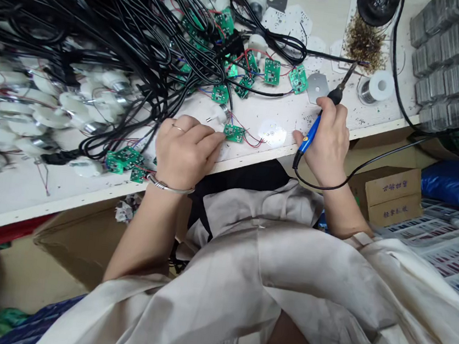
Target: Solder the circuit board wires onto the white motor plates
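Observation:
My right hand (329, 139) grips a soldering iron (311, 130) by its blue handle. Its metal tip points away from me, beside a heap of brass-coloured shavings (362, 41). At the table's front edge, my left hand (188, 148) is closed, thumb and forefinger at the left side of a small green circuit board (234, 133). Thin red wires run from that board towards a round white disc (273, 134). A small motor with a white fitting (218, 114) lies just behind the board. The fingertips of my left hand are partly hidden.
Black cables (147, 24) pile up at the left, above white motor units (25, 110). Further green boards (272, 72) lie behind my hands. A solder spool (378, 88) stands right of the iron, near stacked metal plates (457, 65). The iron's cord (362, 168) loops past my right wrist.

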`<action>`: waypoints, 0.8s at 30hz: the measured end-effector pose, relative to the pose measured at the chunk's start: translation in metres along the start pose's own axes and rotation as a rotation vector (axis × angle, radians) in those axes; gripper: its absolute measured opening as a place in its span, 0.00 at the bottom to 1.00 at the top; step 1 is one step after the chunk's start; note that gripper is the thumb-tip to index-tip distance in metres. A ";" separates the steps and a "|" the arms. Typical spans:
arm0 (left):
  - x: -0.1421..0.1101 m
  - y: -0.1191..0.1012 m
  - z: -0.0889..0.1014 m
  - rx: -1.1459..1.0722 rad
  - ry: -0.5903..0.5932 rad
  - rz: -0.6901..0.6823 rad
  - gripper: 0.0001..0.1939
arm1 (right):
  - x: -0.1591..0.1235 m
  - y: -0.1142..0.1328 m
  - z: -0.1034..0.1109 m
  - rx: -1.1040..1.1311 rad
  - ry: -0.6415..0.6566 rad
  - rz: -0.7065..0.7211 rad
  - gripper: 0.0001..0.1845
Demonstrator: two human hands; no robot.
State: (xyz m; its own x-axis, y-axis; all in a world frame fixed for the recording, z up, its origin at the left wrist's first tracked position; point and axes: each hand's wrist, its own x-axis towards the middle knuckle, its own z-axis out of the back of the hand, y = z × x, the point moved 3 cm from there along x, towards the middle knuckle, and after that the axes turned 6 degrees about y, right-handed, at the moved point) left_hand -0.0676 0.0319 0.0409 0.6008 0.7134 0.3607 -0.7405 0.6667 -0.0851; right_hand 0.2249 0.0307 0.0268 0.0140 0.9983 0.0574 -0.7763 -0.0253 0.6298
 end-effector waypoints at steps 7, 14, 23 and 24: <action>0.009 0.006 0.014 -0.257 0.022 0.091 0.07 | -0.006 -0.013 0.002 0.054 -0.131 0.118 0.31; 0.037 -0.006 -0.018 -0.281 0.282 -0.051 0.12 | -0.027 0.006 -0.024 0.161 0.003 0.324 0.33; -0.008 0.016 0.008 -0.268 0.210 0.107 0.12 | -0.023 0.046 -0.056 0.073 0.240 0.453 0.27; -0.010 0.017 0.010 -0.333 0.186 0.151 0.12 | -0.022 0.045 -0.058 0.084 0.230 0.459 0.27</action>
State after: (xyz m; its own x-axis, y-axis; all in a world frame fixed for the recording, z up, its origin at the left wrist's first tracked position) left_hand -0.0894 0.0341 0.0452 0.5598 0.8150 0.1496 -0.7049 0.5633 -0.4311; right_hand 0.1531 0.0103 0.0094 -0.4616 0.8693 0.1767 -0.6166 -0.4576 0.6406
